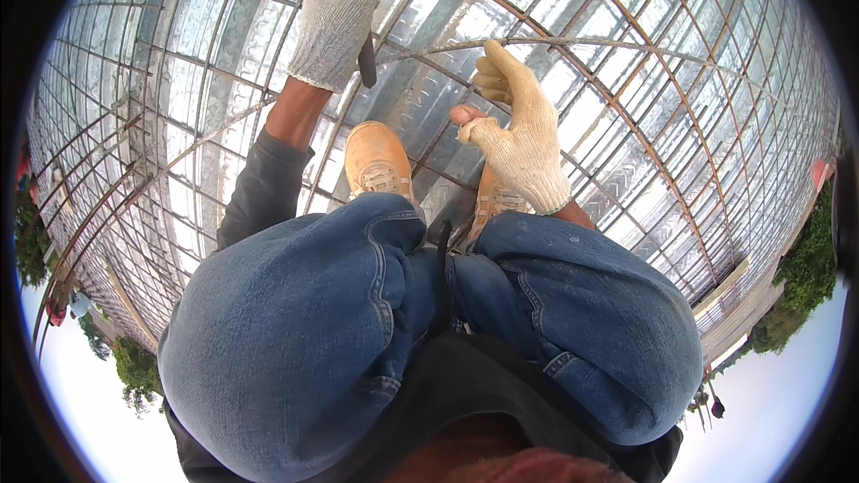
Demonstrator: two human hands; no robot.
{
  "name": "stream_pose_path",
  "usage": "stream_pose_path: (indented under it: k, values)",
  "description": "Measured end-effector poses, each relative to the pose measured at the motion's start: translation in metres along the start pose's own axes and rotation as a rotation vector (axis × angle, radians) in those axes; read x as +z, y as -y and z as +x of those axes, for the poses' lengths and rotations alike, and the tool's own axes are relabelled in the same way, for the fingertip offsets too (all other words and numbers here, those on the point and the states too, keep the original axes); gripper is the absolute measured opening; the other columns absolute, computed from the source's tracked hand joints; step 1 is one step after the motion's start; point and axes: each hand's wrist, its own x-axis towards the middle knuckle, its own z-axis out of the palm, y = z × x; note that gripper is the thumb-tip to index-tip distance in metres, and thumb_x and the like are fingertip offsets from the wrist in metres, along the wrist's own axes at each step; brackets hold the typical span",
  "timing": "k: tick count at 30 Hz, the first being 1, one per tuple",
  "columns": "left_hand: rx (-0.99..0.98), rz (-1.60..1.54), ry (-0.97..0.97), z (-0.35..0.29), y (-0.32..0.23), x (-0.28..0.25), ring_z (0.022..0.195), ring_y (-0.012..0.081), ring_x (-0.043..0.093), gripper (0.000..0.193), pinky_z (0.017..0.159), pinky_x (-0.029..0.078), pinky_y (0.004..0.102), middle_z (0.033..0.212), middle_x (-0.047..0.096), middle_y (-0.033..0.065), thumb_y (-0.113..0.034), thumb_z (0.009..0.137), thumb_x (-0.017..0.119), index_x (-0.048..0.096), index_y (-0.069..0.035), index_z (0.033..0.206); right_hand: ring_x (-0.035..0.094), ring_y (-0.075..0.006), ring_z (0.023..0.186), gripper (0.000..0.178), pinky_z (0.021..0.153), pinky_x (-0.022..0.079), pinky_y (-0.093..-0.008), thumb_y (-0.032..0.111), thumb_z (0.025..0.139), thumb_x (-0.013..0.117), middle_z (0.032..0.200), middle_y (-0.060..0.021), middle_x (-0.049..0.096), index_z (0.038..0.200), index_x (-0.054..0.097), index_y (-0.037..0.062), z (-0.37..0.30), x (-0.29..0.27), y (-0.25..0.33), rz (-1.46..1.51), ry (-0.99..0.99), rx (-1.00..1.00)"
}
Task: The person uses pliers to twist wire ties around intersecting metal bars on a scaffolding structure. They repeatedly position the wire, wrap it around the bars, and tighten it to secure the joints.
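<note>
My left hand (344, 22), in a grey-white knit glove, is closed round a flat dark metal tool (367, 63). The tool's blunt end sticks out below the palm; its upper part runs toward the top edge of the picture, so its kind is unclear. My right hand (519, 125) wears a cream knit glove with the bare thumb tip poking out. Its index finger is stretched toward a thin grey steel rod (591, 42), while the other fingers bend loosely. Between thumb and fingers there is a gap with nothing visible in it.
A grid of rusty rebar (617, 107) lies over shiny corrugated metal decking (429, 72). I squat on it in tan work shoes (378, 161), knees wide. Denser bars (134, 152) cross at left; a wooden strip (720, 291) lies at right. Trees (801, 259) stand beyond the edge.
</note>
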Motion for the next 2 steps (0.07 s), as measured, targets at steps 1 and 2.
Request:
stream_pose_path:
  k: [1, 2]
  values:
    - [-0.061, -0.18, 0.09, -0.019, -0.007, 0.031, 0.082, 0.0134, 0.063, 0.056, 0.076, 0.054, 0.0301, 0.098, 0.064, 0.0013, -0.015, 0.1, 0.078, 0.055, -0.005, 0.15, 0.072, -0.0331, 0.136, 0.084, 0.113, 0.06, -0.0458, 0.024, 0.095, 0.086, 0.148, -0.0218, 0.07, 0.168, 0.05, 0.0069, 0.003, -0.012, 0.006, -0.048, 0.007, -0.021]
    - [-0.045, -0.148, 0.055, -0.024, -0.012, 0.019, 0.082, 0.0134, 0.063, 0.056, 0.076, 0.054, 0.0301, 0.098, 0.064, 0.0013, -0.015, 0.1, 0.078, 0.055, -0.005, 0.15, 0.069, -0.0351, 0.141, 0.093, 0.117, 0.058, -0.0472, 0.03, 0.097, 0.088, 0.153, -0.0222, 0.067, 0.175, 0.043, 0.0099, 0.01, -0.004, 0.005, -0.009, 0.062, -0.08]
